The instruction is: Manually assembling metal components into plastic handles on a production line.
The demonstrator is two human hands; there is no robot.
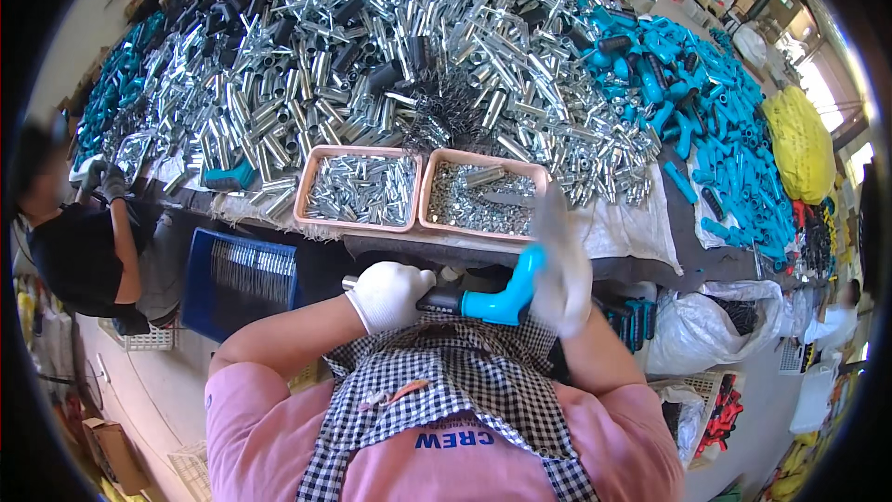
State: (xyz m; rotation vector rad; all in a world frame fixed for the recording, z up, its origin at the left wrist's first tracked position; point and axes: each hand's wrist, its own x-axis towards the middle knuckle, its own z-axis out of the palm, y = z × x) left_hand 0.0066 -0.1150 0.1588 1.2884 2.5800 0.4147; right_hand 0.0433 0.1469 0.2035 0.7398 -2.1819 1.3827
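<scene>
My left hand (pixel 390 297), in a white glove, is closed round the dark shaft of a teal angled handle (pixel 502 302) in front of my checked apron. A short metal tube end (pixel 349 283) sticks out on the left side of that fist. Beside the handle's bent teal end, my gloved right hand (pixel 563 274) is raised, its fingers stretched out and blurred. Whether its palm touches the teal end cannot be made out. Just beyond my hands, one pink tray (pixel 299 209) holds small metal pins, and another pink tray (pixel 424 214) holds tiny metal parts.
Metal tubes (pixel 279 102) cover the table in a big heap, with teal handles (pixel 715 149) piled at the right. A blue crate (pixel 192 288) of metal rods stands at the left, near another person (pixel 79 251). A white sack (pixel 688 335) lies at the right.
</scene>
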